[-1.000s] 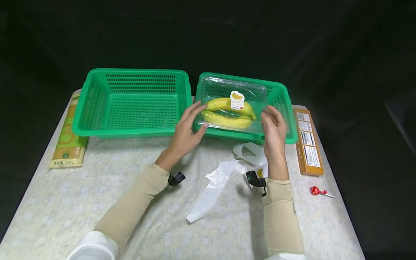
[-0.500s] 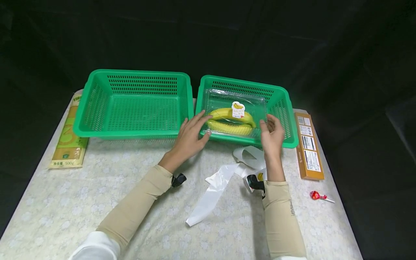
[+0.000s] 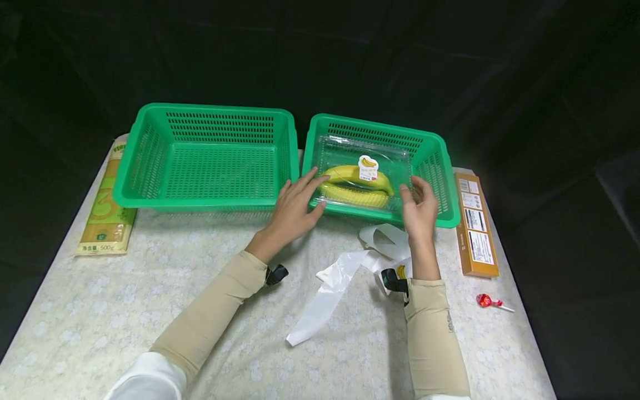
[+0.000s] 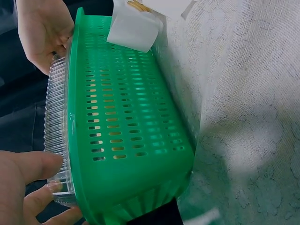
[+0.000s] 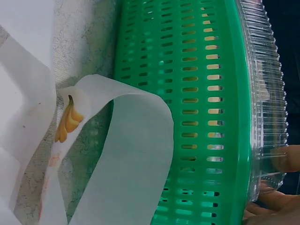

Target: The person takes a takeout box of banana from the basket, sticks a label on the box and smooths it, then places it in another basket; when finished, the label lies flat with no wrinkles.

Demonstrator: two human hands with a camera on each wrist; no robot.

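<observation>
A clear plastic box (image 3: pixel 390 158) with yellow bananas (image 3: pixel 355 195) inside lies at the right green basket (image 3: pixel 380 125), tilted down toward its front rim. A white label (image 3: pixel 368 168) with a banana picture is on its lid. My left hand (image 3: pixel 294 210) holds the left front corner, thumb at the front and fingers spread along the side. My right hand (image 3: pixel 421 211) grips the right end between thumb and curled fingers. In both wrist views, the ribbed lid edge stands above the basket rim. The box's underside is hidden.
A second green basket (image 3: pixel 220 172) stands to the left, beside a green-and-tan 500 g packet (image 3: pixel 106 216). White paper strip (image 3: pixel 330 289) lies crumpled before the right basket. An orange carton (image 3: pixel 477 228) and a red lollipop (image 3: pixel 485 300) lie at the right.
Both hands have brought the clear box lower and nearer within the right basket over the last second. Between half a second ago and now, hardly anything has moved.
</observation>
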